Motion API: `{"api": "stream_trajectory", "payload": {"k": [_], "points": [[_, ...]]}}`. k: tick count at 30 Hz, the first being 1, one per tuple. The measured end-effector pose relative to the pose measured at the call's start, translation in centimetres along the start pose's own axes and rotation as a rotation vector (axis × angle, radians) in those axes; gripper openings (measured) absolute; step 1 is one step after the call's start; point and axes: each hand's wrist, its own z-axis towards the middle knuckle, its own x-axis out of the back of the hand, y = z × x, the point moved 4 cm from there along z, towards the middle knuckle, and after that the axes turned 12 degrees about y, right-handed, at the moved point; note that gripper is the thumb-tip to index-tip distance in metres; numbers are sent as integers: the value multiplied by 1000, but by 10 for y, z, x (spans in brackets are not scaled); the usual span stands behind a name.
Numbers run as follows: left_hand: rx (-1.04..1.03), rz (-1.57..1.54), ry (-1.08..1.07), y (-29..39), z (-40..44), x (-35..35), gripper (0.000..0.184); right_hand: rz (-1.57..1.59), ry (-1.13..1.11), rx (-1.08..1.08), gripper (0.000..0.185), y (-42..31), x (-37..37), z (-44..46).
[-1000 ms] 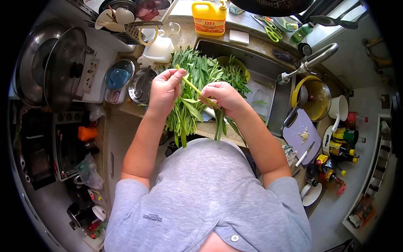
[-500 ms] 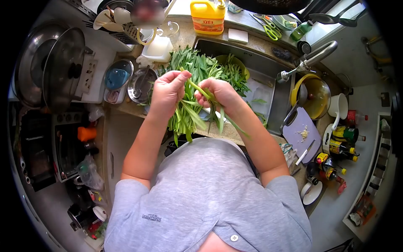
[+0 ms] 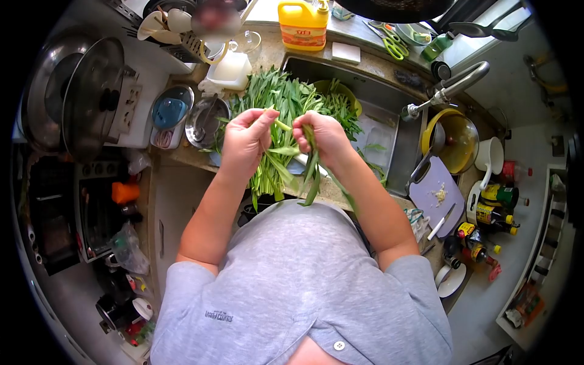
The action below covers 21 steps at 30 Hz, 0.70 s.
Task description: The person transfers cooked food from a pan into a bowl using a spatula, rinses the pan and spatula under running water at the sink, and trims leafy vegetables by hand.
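Close in front of my body, my left hand (image 3: 248, 135) pinches a short pale-green stem piece (image 3: 282, 125) of water spinach between thumb and fingertips. Just to its right, my right hand (image 3: 324, 135) is closed around a leafy water spinach stalk (image 3: 312, 164), whose long leaves hang down. A small gap parts the stem piece from the right fingers. Behind and beneath both hands spreads a big heap of water spinach (image 3: 277, 88), with stems trailing over the counter's front edge. More leafy tops (image 3: 340, 109) lie at the sink's left side, by a yellow-green bowl (image 3: 348, 91).
The metal sink (image 3: 389, 143) with its faucet (image 3: 450, 88) lies right of the heap. A purple cutting board (image 3: 426, 188) holds chopped bits and a knife (image 3: 441, 222). Bottles (image 3: 493, 213) crowd the right. A metal bowl (image 3: 205, 121) stands left; a yellow jug (image 3: 303, 27) stands behind.
The stem stretched between my hands has come apart. My right hand has moved slightly away with the leafy part, while my left keeps the stem piece.
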Motion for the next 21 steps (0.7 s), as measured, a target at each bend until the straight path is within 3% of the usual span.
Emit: {"api": "stream_trajectory", "payload": {"k": [1, 3, 10, 12, 18, 19, 20, 21], "points": [[120, -46, -64, -6, 1, 3, 12, 9, -122, 9, 17, -2, -11, -11], [133, -13, -35, -12, 0, -1, 13, 28, -334, -42, 16, -4, -23, -19], [227, 8, -59, -26, -5, 12, 15, -58, -424, -65, 18, 6, -19, -8], [-65, 164, 45, -27, -8, 13, 14, -81, -377, -71, 21, 10, -24, -7], [-97, 84, 202, -26, -19, 37, 13, -69, -210, -79, 21, 32, -45, 4], [-250, 99, 217, -12, -23, 44, 14, -137, 16, -22, 21, 25, -39, 12], [-402, 115, 233, 3, -28, 53, 14, -103, 61, -20, 20, 23, -22, 33], [-413, 35, 176, 17, -32, 63, 15, -16, 91, 3, 18, 19, -2, 55]]}}
